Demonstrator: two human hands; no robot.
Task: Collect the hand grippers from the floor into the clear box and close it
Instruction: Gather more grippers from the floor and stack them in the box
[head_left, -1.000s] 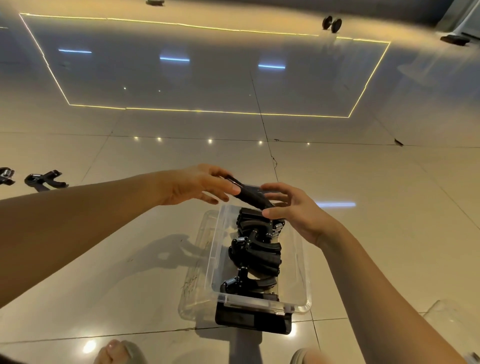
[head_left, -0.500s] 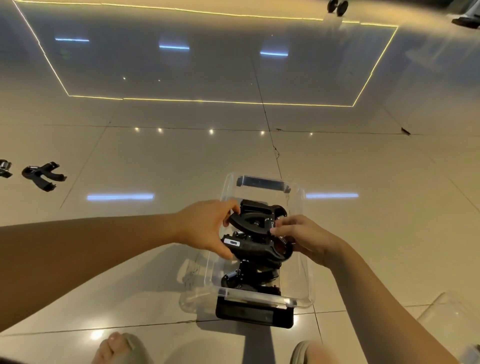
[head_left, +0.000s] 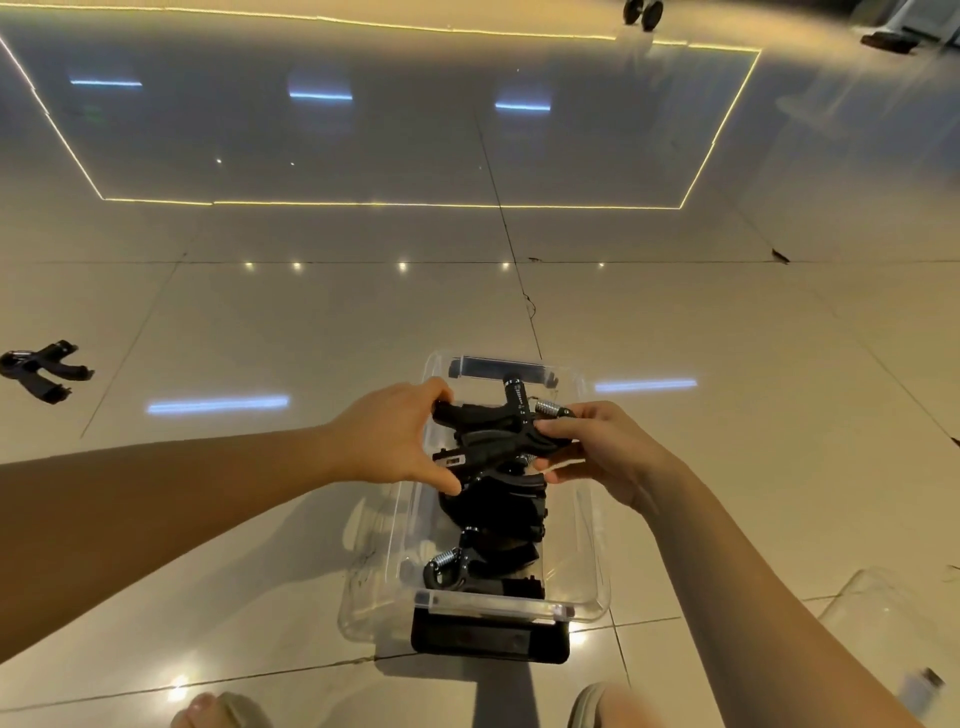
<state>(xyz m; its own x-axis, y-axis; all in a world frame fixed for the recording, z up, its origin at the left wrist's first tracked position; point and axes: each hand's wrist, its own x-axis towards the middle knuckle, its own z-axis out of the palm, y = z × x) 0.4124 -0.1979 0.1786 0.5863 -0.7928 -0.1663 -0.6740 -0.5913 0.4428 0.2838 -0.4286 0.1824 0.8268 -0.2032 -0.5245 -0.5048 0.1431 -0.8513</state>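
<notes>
The left grip (head_left: 387, 441), a bare hand, clasps the handle ends of a black hand gripper (head_left: 493, 441), thumb below and fingers curled over the top. The right grip (head_left: 608, 457) pinches the same piece from the other side, near its metal spring, with the fingers bent round it. Both hold it across the far half of the clear box (head_left: 592, 525), over the open top. Whether it already rests on what lies beneath cannot be told. The box stands on the glossy tiled floor (head_left: 311, 312) with no lid on it. Inside it a pile of black hand grippers (head_left: 493, 535) runs along its length, with one coiled spring showing at the near end. A black latch (head_left: 488, 642) hangs at the near end of the box and a second latch (head_left: 498, 369) sits at the far end. Another hand gripper (head_left: 44, 369) lies on the floor well apart, off to the left. A clear plastic piece (head_left: 893, 613) lies on the floor at the lower right, cut off by the edge and too faint to identify. Two feet (head_left: 223, 712) show at the bottom edge, just in front of the box.
</notes>
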